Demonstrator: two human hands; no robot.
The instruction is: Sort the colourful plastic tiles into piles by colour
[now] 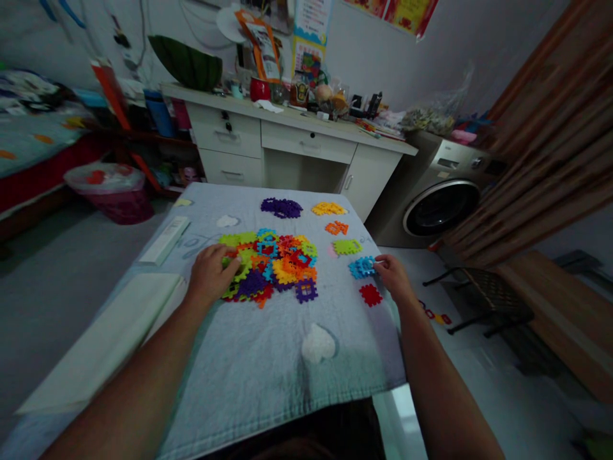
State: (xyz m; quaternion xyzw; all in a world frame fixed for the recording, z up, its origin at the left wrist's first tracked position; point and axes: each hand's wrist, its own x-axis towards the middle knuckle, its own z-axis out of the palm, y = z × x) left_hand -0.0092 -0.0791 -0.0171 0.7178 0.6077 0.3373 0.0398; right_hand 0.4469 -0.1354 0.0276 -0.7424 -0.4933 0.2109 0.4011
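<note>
Pieces in blue (pixel 361 268), right of frame centre, lie just left of your right hand (pixel 393 275); your left hand (pixel 209 273) meets the mixed pile (pixel 284 271), mid-frame, at its left edge. I cannot tell whether either grip holds anything.

No text can be read clearly. Illegible print is carried by a blue-and-white wall poster (pixel 312 22), an orange pouch (pixel 264 48) and a red-and-yellow wall sheet (pixel 407 13).

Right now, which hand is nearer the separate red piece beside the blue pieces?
Right. The right hand is just beyond the red piece and to its right, at the blue pieces; the left hand is well to its left, at the mixed pile.
</note>
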